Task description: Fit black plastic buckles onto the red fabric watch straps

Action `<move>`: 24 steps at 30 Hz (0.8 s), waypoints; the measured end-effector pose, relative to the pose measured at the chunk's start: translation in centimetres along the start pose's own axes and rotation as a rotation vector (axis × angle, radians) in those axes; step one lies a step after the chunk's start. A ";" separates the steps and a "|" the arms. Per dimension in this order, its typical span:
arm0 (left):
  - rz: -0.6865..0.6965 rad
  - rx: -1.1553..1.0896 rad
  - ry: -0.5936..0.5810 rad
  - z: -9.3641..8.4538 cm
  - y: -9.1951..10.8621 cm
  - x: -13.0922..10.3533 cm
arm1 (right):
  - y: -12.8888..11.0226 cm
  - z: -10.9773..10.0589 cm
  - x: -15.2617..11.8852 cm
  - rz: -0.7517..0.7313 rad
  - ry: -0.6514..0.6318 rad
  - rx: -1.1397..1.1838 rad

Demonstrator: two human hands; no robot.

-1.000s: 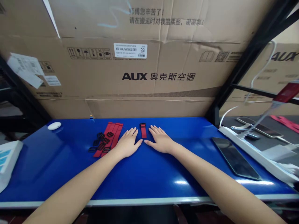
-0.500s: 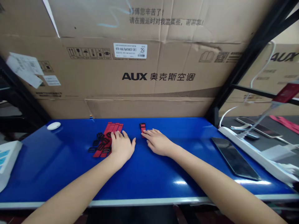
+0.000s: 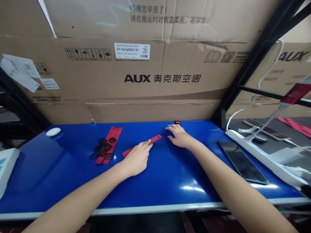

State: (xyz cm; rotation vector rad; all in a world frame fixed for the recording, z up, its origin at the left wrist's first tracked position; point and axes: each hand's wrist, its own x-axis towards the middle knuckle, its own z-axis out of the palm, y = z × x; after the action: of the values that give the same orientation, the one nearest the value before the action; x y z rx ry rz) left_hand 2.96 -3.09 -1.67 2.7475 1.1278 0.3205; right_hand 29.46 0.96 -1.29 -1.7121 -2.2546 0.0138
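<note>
Head view: left hand (image 3: 137, 158) lies over a flat red strap (image 3: 155, 139), slantwise on the glossy blue tabletop (image 3: 167, 184); strap's middle hidden by the fingers (pinched or merely pressed, cannot tell). Right hand (image 3: 179, 135) released, fingers loosely spread, just beside a buckled red piece (image 3: 178, 122) at the far edge; contact unclear, lower part hidden. Black looped buckles (image 3: 108, 156), rigid-looking, overlap flat red strips (image 3: 116, 132), partly covering them. Both forearms cut off by the frame.

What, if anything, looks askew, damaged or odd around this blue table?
The cardboard behind the table is creased, and paper labels sit crookedly at its left. Black buckles lie jumbled over and beside red straps, not in rows. No spill shows.
</note>
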 end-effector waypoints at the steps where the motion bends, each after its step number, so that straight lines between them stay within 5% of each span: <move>1: 0.042 -0.045 0.003 0.1 0.1 0.0 | -0.9 0.2 0.0 -0.094 -0.011 0.096; 3: 0.090 -0.107 0.019 0.3 0.1 0.1 | -2.7 0.4 -0.1 -0.198 -0.054 0.216; 7: 0.058 -0.173 0.107 -0.4 -0.7 0.7 | -4.0 0.4 -0.3 -0.134 -0.098 0.271; 9: -0.033 -0.140 0.198 -1.8 -2.1 1.0 | -3.4 0.2 -0.3 -0.068 -0.134 0.329; 12: -0.349 0.076 0.332 -4.5 -5.4 0.8 | -1.6 -0.5 -0.2 -0.005 -0.132 0.399; 18: -0.856 0.356 0.094 -7.4 -10.6 -0.7 | -1.4 -2.4 -0.7 -0.134 -0.071 0.218; 24: -0.872 0.218 -0.075 -7.1 -11.6 -0.3 | -6.9 0.3 0.2 -0.171 -0.086 0.335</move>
State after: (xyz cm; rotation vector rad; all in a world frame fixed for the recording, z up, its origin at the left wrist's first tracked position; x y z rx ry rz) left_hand -6.84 5.33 2.58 2.0909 2.2595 -0.0283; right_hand 22.82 -0.76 -0.18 -1.3663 -2.2950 0.4106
